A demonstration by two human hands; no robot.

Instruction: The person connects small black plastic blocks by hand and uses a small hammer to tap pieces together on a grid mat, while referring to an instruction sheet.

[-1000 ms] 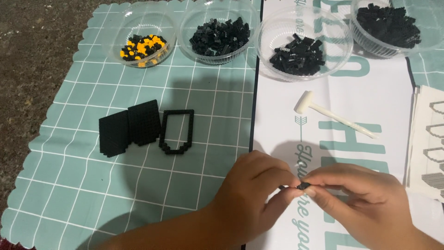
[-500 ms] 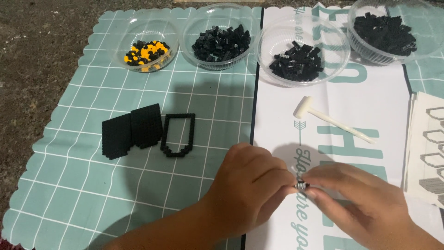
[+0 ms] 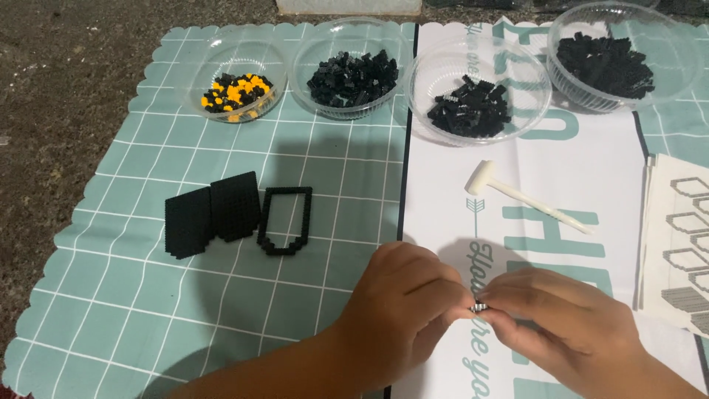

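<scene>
Both hands pinching one small black piece, as before.
Left hand [image 3: 402, 303] and right hand [image 3: 569, 318], fingertips clamped on piece [image 3: 480, 307]; bowls [image 3: 480, 55] and hammer [image 3: 528, 198] untouched.

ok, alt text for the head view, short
Both hands meet low in the frame, left hand and right hand pinching a tiny black brick piece between their fingertips. Beyond lie flat black brick panels, a hollow black frame, a white toy hammer and four clear bowls of small bricks.

Hobby table: brick bowls [image 3: 478, 89], grid mat [image 3: 148, 310]
</scene>
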